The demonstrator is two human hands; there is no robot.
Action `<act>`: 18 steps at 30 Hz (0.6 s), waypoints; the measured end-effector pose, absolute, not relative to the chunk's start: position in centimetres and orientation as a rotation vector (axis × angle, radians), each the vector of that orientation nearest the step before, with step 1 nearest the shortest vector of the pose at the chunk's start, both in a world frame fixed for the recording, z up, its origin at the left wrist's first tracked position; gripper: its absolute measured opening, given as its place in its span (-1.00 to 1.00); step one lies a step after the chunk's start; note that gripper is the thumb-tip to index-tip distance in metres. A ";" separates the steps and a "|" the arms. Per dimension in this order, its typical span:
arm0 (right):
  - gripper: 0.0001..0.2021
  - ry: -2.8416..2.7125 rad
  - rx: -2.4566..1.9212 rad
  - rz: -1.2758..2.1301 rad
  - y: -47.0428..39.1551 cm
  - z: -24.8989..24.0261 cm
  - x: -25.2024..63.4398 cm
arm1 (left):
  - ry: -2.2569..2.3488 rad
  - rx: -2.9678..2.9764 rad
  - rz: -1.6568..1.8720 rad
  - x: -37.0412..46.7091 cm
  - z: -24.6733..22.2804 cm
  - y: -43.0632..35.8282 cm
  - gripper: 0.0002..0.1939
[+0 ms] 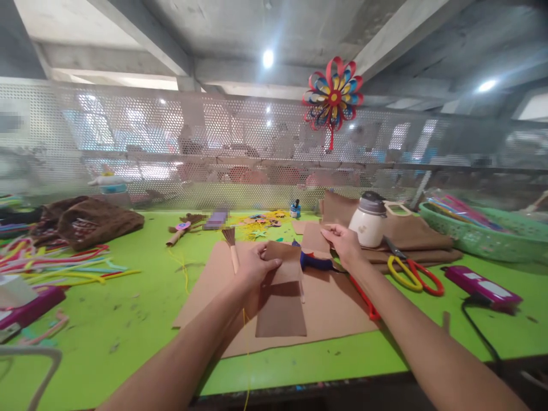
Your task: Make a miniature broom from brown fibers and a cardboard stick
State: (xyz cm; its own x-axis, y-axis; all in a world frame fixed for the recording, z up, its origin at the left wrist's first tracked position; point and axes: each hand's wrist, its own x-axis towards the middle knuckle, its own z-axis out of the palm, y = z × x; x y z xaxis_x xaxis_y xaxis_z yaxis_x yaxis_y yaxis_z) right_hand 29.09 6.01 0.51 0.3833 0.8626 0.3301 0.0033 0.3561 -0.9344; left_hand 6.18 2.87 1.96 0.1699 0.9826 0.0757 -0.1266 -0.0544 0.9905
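My left hand pinches a small brown sheet between thumb and fingers, raised over the cardboard. Under it another brown rectangle lies flat. My right hand is closed at the edge of a lighter brown piece farther back. Between the hands lies a tool with a dark blue handle, its kind unclear. A red rod-like thing lies by my right wrist, partly hidden. Left of my left hand is a small brush-like bundle with a wrapped handle.
Scissors, a white jar and folded brown cloth lie right. Beyond are a green basket and purple corded device. Left are pipe cleaners and brown cloth. A perforated screen stands behind.
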 end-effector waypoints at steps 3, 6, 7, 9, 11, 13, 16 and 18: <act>-0.66 -1.021 -1.074 0.684 6.0 0.6 29.3 | 0.966 1.297 1.184 6.2 2.7 2.3 -0.64; -0.55 -0.997 -1.087 0.659 6.0 0.9 29.7 | 0.976 1.355 1.199 6.1 3.2 2.2 -0.73; -0.54 -0.981 -1.090 0.652 6.0 1.0 30.0 | 0.981 1.378 1.208 5.9 3.2 2.3 -0.79; -0.60 -0.930 -1.097 0.644 6.1 1.2 30.8 | 0.991 1.436 1.239 5.5 2.9 2.9 -0.89; -0.74 -0.868 -1.103 0.658 6.3 1.4 31.5 | 1.015 1.505 1.283 4.9 2.3 3.6 -0.88; -0.87 -0.827 -1.106 0.710 6.4 1.5 31.9 | 1.049 1.569 1.291 4.5 1.7 4.3 -0.85; -0.96 -0.841 -1.111 0.859 6.2 1.3 31.2 | 1.068 1.575 1.280 4.3 1.4 4.6 -0.82; -0.95 -0.887 -1.132 0.965 5.8 1.0 30.2 | 1.089 1.557 1.295 4.3 1.8 4.3 -0.81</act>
State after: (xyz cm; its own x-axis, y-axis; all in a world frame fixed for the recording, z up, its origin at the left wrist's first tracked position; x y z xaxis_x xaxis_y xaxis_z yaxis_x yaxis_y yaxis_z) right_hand 30.22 5.83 1.03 0.3353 0.9384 0.0829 -0.1618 0.1441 -0.9762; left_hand 4.35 4.32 1.83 0.0982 0.9544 0.2819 0.1143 -0.2922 0.9495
